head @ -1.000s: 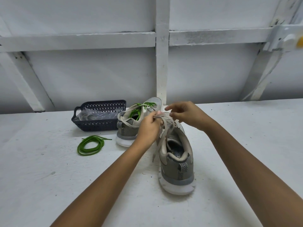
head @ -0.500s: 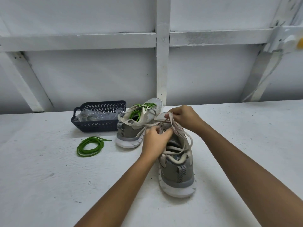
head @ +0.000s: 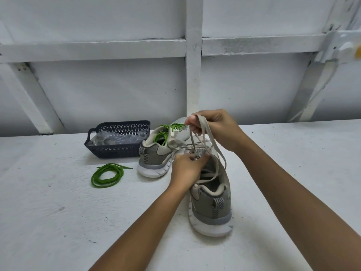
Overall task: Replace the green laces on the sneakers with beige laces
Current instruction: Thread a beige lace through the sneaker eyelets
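Over the near sneaker (head: 211, 208), right grip (head: 216, 128) pinches the beige lace (head: 214, 142) high, left grip (head: 185, 169) pinches it low; limp, light, so hold near the tip.

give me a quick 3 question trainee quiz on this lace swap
1. True or false: the far grey mesh sneaker already wears beige laces.
2. The right hand holds the flat beige lace: A raised in air, B flat on the table, C under a sole?
3. What lies in front of the dark blue plastic basket?
Key: 1 false, green laces; 2 A; 3 the coiled green lace.
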